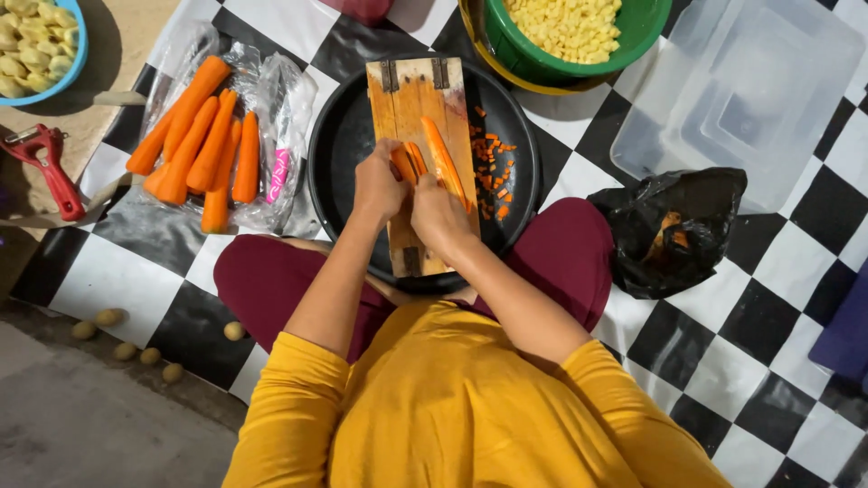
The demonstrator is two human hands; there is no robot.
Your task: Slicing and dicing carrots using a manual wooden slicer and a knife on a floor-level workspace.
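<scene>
Checkered floor mat (768, 298) under black tray (336, 145); wooden board (407, 99) across tray. Left hand (378, 187) pinching carrot strips (409, 163), right hand (438, 215) closed on knife (445, 163). Clear bag of carrots (203, 145) left of tray, black bag (669, 230) right.

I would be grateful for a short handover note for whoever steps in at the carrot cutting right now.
Left hand pins carrot strips on the wooden board. Right hand rests on another carrot strip; any knife is hidden.
The board lies across a black pan.
Done: some diced carrot lies in the pan.
Left: the strips on the board, plus whole peeled carrots on the clear plastic bag to the left.
</scene>
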